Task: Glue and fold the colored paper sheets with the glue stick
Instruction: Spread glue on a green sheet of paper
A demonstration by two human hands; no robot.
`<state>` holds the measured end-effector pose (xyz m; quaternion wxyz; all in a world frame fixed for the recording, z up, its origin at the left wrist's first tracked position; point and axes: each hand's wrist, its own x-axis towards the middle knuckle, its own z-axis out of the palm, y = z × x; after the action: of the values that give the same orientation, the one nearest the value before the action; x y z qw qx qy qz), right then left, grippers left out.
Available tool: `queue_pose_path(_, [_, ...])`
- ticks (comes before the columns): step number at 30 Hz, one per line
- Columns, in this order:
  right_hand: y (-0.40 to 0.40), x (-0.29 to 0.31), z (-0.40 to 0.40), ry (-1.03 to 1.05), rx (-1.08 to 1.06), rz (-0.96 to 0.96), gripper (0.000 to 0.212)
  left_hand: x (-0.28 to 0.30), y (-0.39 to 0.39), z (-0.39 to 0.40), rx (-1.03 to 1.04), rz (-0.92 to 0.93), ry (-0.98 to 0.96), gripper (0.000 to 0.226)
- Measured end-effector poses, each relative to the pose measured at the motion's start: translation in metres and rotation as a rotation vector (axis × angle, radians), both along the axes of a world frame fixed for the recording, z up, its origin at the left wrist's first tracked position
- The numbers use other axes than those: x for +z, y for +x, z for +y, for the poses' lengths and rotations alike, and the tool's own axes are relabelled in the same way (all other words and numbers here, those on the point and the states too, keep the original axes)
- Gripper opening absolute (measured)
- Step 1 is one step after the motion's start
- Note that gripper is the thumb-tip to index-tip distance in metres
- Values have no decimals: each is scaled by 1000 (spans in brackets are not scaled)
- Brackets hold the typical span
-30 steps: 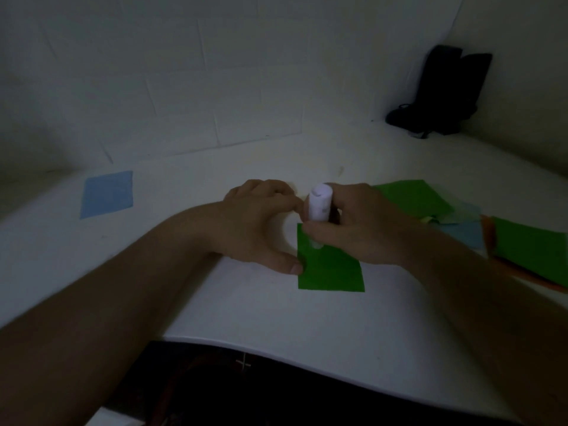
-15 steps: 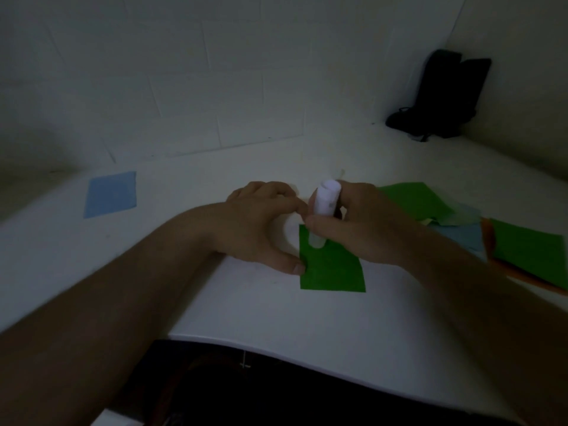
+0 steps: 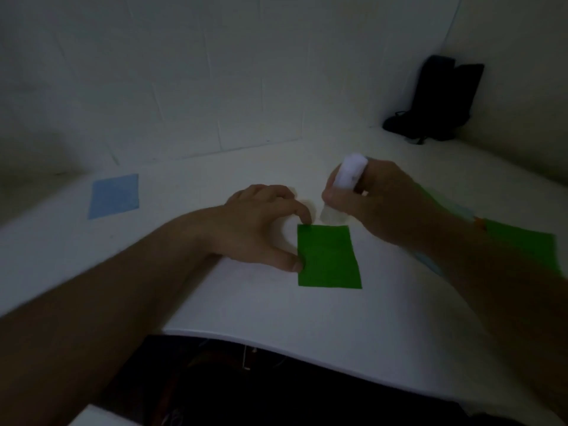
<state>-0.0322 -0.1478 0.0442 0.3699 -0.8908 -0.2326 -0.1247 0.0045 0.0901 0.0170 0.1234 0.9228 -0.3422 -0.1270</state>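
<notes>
Two hands are at work near the middle of the tabletop [image 3: 276,309]. My left hand [image 3: 261,224] pins the green sheet [image 3: 328,258] by its left edge, forefinger on the far-left corner and thumb lower down, so the paper cannot slide under the glue. My right hand [image 3: 372,201] is wrapped round the glue stick [image 3: 349,176], held tilted, its tip just beyond the sheet's far edge; in this dim light I cannot tell whether it touches. More green and pale sheets [image 3: 522,247] lie toward the right edge, within reach. One blue sheet [image 3: 114,195] sits apart near the far-left edge.
</notes>
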Motion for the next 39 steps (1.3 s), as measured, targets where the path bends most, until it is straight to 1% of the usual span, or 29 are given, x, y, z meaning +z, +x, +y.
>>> queue_pose_path(2, [-4, -2, -1, -130, 44, 10, 23, 0, -1, 1, -3, 3, 30, 80])
queue_pose_path(3, [-8, -5, 1, -142, 38, 19, 27, -1, -1, 1, 0, -4, 49, 79])
queue_pose_path(5, [-14, -16, 6, -69, 8, 11, 28, -4, -2, 1, 5, -43, 80, 78])
queue_pose_path(8, [-19, -25, 16, 39, -34, -22, 30, -13, -8, 0, 17, -155, 72, 85])
queue_pose_path(10, [-19, -25, 19, 38, -29, -35, 30, -18, -8, 0, 18, -197, 49, 94])
queue_pose_path(11, [-19, -25, 20, 37, -28, -32, 27, -20, -6, 0, 16, -209, 32, 97])
queue_pose_path(13, [-19, -29, 21, 23, -35, -3, 17, -22, -2, 1, 4, -226, -1, 99])
queue_pose_path(15, [-20, -33, 23, -7, -33, 6, 17, -25, 1, 2, -2, -237, -25, 100])
queue_pose_path(17, [-19, -34, 24, -19, -32, 9, 21, -26, 2, 3, -3, -244, -40, 103])
queue_pose_path(22, [-18, -32, 21, -41, -22, 40, 23, -23, 0, 2, 12, -234, -29, 101])
queue_pose_path(25, [-18, -29, 12, -81, -26, 52, 18, -19, -6, 2, 31, -201, -34, 91])
queue_pose_path(29, [-16, -28, -4, -168, -28, 38, 21, -18, -8, 2, 28, -183, -33, 84])
queue_pose_path(31, [-16, -28, -13, -191, -23, 34, 20, -18, -9, 3, 23, -182, -32, 85])
queue_pose_path(35, [-13, -29, -24, -211, -36, 26, 28, -17, -10, 4, 7, -181, -23, 87])
queue_pose_path(39, [-14, -29, -21, -219, -92, -36, 27, -17, -10, 4, 2, -178, -18, 88])
